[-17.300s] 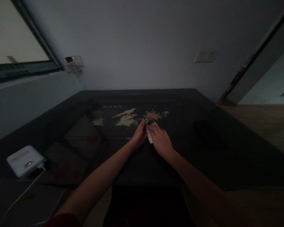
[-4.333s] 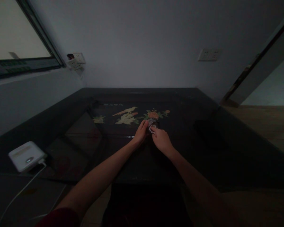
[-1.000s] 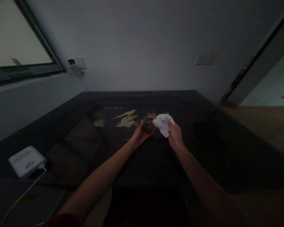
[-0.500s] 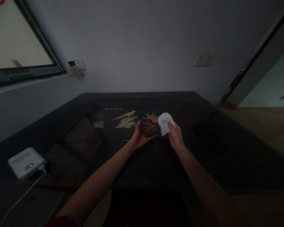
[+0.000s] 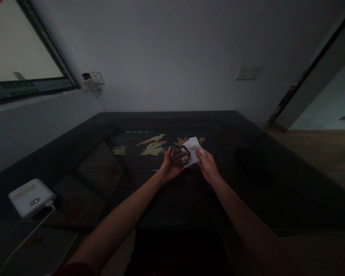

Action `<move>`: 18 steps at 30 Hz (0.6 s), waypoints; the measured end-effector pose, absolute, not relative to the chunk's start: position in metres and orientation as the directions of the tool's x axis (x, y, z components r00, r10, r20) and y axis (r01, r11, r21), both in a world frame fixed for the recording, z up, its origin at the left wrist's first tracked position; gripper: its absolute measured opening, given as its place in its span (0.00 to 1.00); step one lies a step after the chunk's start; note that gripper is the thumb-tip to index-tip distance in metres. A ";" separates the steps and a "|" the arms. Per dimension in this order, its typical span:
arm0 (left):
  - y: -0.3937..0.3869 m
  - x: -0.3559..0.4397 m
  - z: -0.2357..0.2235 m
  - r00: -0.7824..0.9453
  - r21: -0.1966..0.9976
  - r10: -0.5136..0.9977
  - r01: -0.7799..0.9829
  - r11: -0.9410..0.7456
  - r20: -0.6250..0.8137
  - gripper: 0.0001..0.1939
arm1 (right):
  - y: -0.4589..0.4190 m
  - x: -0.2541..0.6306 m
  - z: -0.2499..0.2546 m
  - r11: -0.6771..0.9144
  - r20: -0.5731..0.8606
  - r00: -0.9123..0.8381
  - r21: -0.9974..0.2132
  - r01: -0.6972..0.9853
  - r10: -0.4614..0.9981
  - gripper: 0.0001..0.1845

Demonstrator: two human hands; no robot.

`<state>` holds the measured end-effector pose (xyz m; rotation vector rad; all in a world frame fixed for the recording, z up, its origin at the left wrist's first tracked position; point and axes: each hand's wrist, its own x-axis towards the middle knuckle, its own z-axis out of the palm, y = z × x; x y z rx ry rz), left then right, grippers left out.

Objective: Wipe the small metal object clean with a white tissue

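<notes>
On dark table (image 5: pixel 178 207): left hand (image 5: pixel 168 168) grips glass dish (image 5: pixel 178 156), right hand (image 5: pixel 209 166) pinches white tissue (image 5: pixel 193 150); white box (image 5: pixel 31 196) left.

We see a dim room with a plain greyish wall (image 5: pixel 166 57) behind a dark, glossy table (image 5: pixel 172 214). Its top bears a picture of a pale bird and flowers (image 5: pixel 152 145), with a short line of characters above it. At upper left we find a dark-framed window (image 5: pixel 20 42) with a pale pane, and sockets (image 5: pixel 96 78) near its corner; a double socket plate (image 5: pixel 248 73) sits farther right on the wall. Beyond the table's right side lies a floor (image 5: pixel 327 149) that looks like wood planks, though the gloom leaves us unsure.
</notes>
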<state>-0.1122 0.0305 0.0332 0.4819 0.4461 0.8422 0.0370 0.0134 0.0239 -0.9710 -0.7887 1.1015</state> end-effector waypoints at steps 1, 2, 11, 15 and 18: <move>0.032 -0.112 0.032 0.570 0.575 0.802 -0.602 0.555 -0.178 0.30 | 0.014 0.038 0.023 0.154 0.052 0.287 -0.925 -0.346 0.957 0.20; 0.033 -0.111 0.031 0.555 0.581 0.814 -0.610 0.539 -0.172 0.29 | 0.015 0.039 0.022 0.159 0.057 0.293 -0.929 -0.335 0.954 0.21; 0.044 -0.114 0.024 0.514 0.616 0.845 -0.620 0.486 -0.149 0.31 | 0.018 0.047 0.015 0.186 0.107 0.323 -0.956 -0.225 0.940 0.20; 0.044 -0.115 0.025 0.504 0.670 0.848 -0.573 0.472 -0.166 0.31 | 0.020 0.051 0.014 0.188 0.127 0.311 -0.966 -0.175 0.942 0.19; 0.043 -0.115 0.028 0.477 0.702 0.863 -0.559 0.442 -0.164 0.29 | 0.022 0.052 0.012 0.153 0.107 0.276 -0.977 -0.151 0.955 0.18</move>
